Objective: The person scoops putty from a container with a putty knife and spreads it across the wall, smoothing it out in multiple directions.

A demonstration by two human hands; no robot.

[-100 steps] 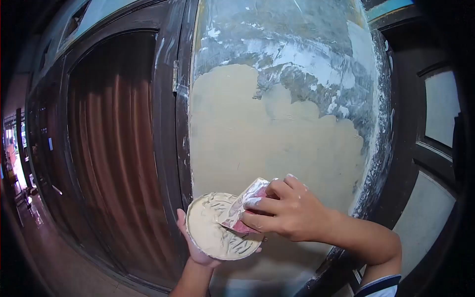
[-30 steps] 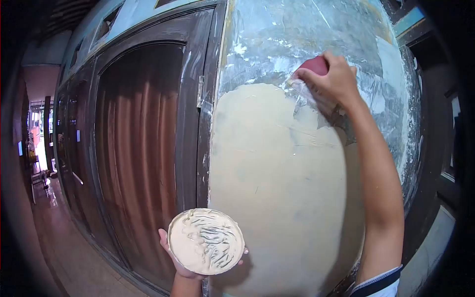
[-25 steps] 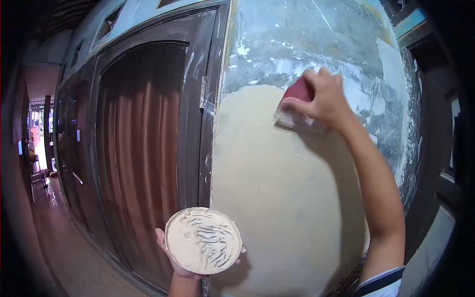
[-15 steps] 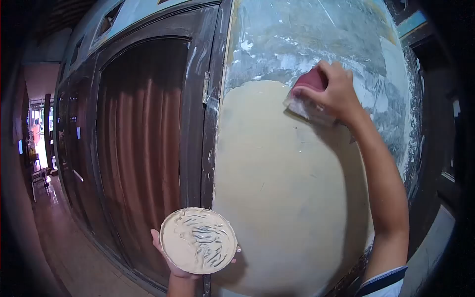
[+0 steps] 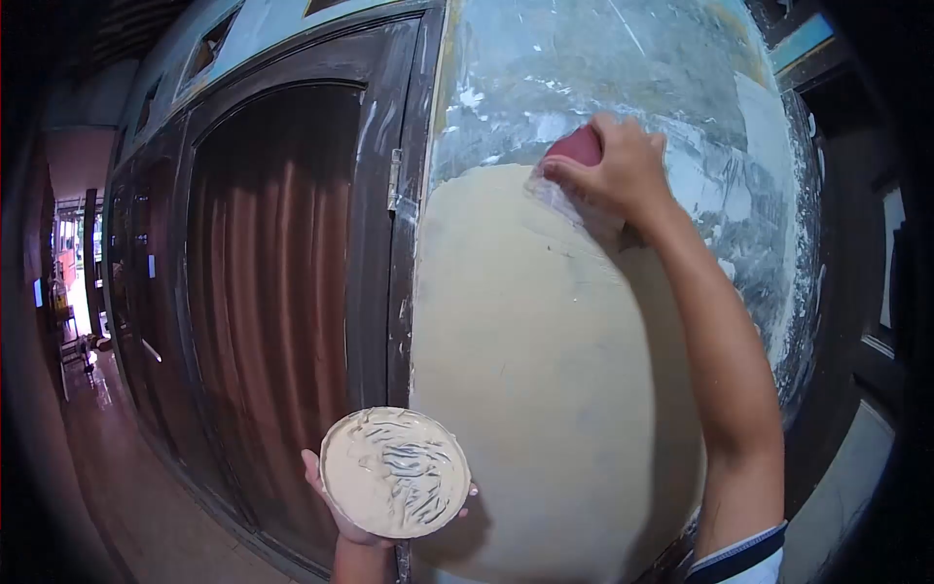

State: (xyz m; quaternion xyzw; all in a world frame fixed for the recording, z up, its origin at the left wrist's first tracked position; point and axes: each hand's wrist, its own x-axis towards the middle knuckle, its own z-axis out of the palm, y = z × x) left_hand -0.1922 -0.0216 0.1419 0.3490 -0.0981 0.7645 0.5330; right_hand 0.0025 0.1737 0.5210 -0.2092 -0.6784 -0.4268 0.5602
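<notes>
Right hand (image 5: 618, 170) is closed around a red-handled putty scraper (image 5: 574, 151), fingers folded over the handle, and presses its pale blade against the wall panel (image 5: 545, 389) at the top edge of the wet cream putty coat (image 5: 506, 292). Left hand (image 5: 341, 511), far below and to the left, cups a round dish (image 5: 394, 472) of ridged cream putty from underneath, palm open beneath it.

As a judgement: a tilted blade corner could gouge lines into the fresh coat. The right forearm (image 5: 720, 350) hangs close in front of the wet area below the hand and could brush it. The dish faces partly outward, so putty could slump over its rim.

Above and to the right of the right hand lies bare, flaking grey surface (image 5: 623, 68), open for strokes. To its left, a short stretch of panel ends at the dark door frame (image 5: 413, 117) with its hinge (image 5: 395, 180), where an overrun would smear wood. Further right, the panel stops at another dark frame (image 5: 837, 243).
</notes>
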